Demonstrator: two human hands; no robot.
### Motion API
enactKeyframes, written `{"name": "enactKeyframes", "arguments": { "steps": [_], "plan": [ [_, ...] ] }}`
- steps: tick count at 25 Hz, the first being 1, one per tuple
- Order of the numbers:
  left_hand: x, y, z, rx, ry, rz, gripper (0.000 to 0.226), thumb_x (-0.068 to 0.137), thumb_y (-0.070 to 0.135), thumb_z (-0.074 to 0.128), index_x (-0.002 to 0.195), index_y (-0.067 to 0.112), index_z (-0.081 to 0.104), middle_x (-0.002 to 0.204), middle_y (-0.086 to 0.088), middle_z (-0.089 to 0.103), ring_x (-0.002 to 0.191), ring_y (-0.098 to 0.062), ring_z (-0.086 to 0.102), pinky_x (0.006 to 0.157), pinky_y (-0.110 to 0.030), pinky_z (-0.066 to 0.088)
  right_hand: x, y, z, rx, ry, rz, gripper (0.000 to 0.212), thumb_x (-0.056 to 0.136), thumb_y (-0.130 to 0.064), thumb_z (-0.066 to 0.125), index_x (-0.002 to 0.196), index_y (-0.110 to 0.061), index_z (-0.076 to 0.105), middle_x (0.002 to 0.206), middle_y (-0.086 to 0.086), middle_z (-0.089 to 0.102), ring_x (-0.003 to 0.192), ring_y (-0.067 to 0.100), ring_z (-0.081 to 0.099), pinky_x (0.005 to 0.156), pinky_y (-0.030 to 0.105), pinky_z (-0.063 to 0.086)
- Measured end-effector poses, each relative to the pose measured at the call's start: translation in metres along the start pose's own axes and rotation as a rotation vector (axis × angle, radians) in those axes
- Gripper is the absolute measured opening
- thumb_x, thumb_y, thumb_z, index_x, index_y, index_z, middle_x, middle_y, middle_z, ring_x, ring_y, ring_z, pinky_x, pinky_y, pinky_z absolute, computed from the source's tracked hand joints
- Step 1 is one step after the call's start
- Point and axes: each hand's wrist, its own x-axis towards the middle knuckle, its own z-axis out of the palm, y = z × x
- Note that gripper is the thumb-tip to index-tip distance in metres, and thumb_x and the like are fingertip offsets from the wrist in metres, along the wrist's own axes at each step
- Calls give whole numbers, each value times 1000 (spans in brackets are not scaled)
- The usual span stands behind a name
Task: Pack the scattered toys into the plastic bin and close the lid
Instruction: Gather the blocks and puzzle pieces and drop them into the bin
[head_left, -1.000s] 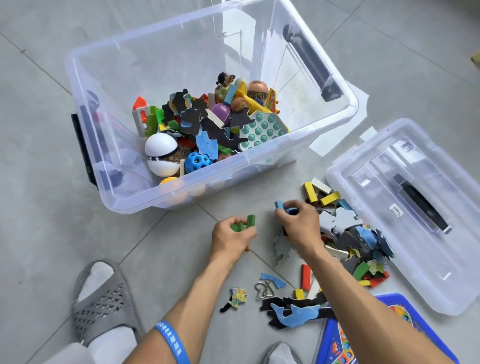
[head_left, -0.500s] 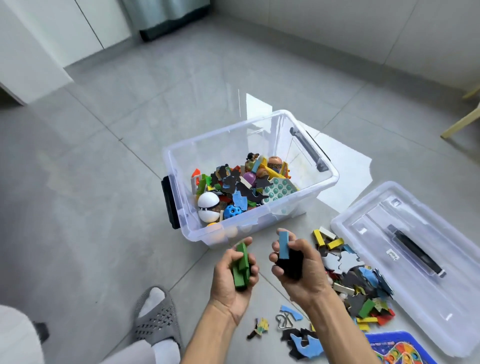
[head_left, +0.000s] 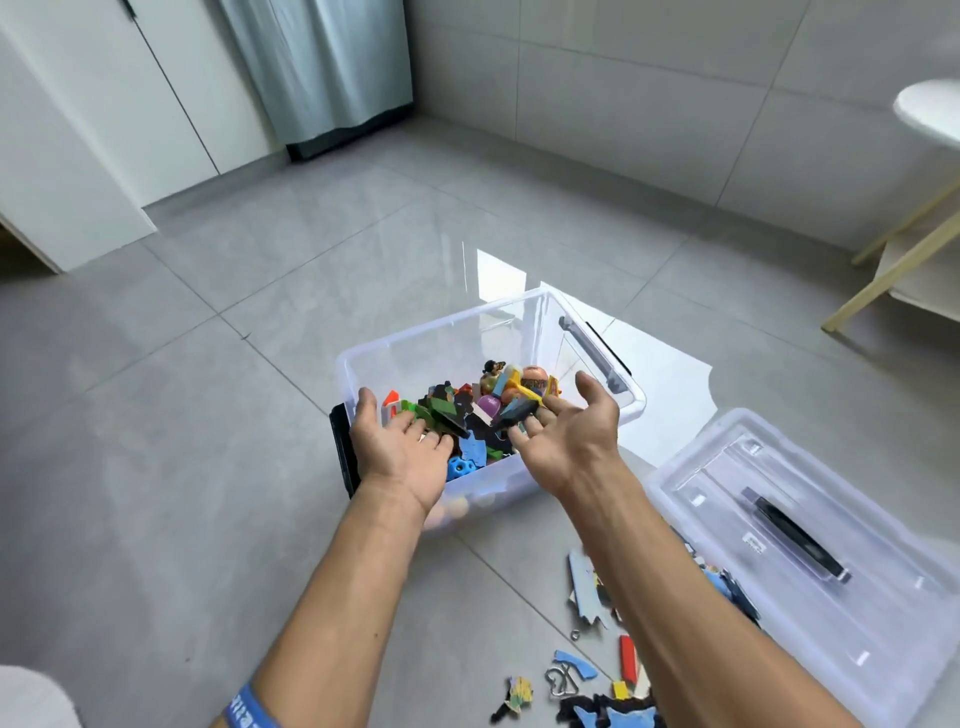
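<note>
Since a second ago both hands have left the floor pile and risen over the plastic bin (head_left: 631, 402), and the fists that held pieces half a second ago have opened. The left hand (head_left: 402, 449) is spread over the bin's near-left corner, fingers straight, with the green blocks (head_left: 434, 413) slipping off its fingertips. The right hand (head_left: 569, 434) is likewise splayed, thumb raised, and a dark piece with a blue edge (head_left: 514, 410) is leaving its fingers above the toys already inside. Neither hand grips anything; both loads appear to be mid-release into the bin. Judgement: this handful is effectively delivered, but the task is far from complete. Scattered toys (head_left: 597, 670), including puzzle pieces, a red block and a metal ring, lie on the floor at lower right. The lid (head_left: 883, 649) rests flat on the floor beside the bin, not yet fitted.
</note>
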Motion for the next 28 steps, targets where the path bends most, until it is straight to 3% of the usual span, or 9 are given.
{"name": "enactKeyframes", "arguments": {
  "steps": [2, 5, 7, 9, 11, 13, 19, 25, 28],
  "plan": [
    [-6, -2, -5, -7, 9, 23, 79, 96, 52, 39, 148, -4, 22, 157, -21, 20, 146, -34, 18, 118, -44, 20, -8, -4, 0, 37, 27, -22, 65, 92, -31, 44, 150, -4, 32, 149, 13, 41, 138, 26, 43, 118, 38, 27],
    [-23, -14, -16, 50, 9, 4, 70, 97, 49, 38, 142, -5, 35, 147, -22, 40, 136, -34, 40, 109, -42, 34, -25, -8, -8, -54, 98, 12, 65, 97, -27, 41, 151, 3, 20, 156, 28, 16, 146, 38, 19, 121, 42, 21],
    [-37, -27, -24, 113, 43, -21, 64, 98, 47, 38, 138, -3, 42, 140, -20, 50, 125, -33, 52, 103, -40, 41, -43, -12, -19, -196, 151, 45, 64, 97, -25, 43, 148, 5, 20, 156, 27, 13, 144, 40, 16, 120, 45, 20],
    [-50, -42, -25, 193, 64, -59, 58, 99, 43, 37, 135, -1, 46, 133, -18, 56, 114, -32, 57, 93, -38, 47, -70, -19, -30, -391, 189, 56, 57, 96, -23, 47, 141, 10, 40, 148, 31, 36, 139, 43, 32, 116, 45, 32],
    [-64, -60, -20, 290, 60, -85, 53, 100, 40, 37, 133, 1, 49, 122, -14, 61, 103, -30, 61, 84, -37, 50, -101, -32, -36, -608, 178, 42, 34, 95, -24, 51, 115, 1, 63, 121, 21, 61, 118, 35, 59, 102, 38, 48],
    [-78, -78, -13, 406, 12, -116, 48, 100, 39, 38, 129, 4, 52, 113, -11, 63, 95, -27, 63, 83, -36, 50, -133, -50, -40, -772, 147, -2, 18, 94, -22, 52, 97, -8, 65, 107, 11, 65, 98, 25, 62, 91, 34, 51],
    [-112, -131, -7, 668, -110, -182, 35, 101, 38, 40, 105, 10, 59, 105, -8, 64, 93, -24, 62, 82, -35, 49, -222, -101, -63, -968, 219, -194, 33, 96, -18, 55, 120, 3, 63, 117, 18, 68, 98, 28, 66, 98, 42, 52],
    [-123, -176, -53, 923, -30, -161, 33, 98, 33, 45, 99, 7, 65, 100, -11, 67, 86, -26, 62, 78, -37, 52, -247, -108, -105, -984, 275, -185, 29, 94, -18, 59, 118, -2, 65, 119, 15, 69, 107, 32, 68, 93, 39, 55],
    [-113, -186, -85, 1047, 9, -153, 26, 93, 32, 50, 90, 12, 66, 89, -7, 66, 78, -23, 59, 69, -33, 50, -231, -91, -153, -937, 319, -164, 25, 94, -18, 58, 114, -4, 66, 114, 13, 70, 101, 32, 70, 87, 39, 57]
  ]
}}
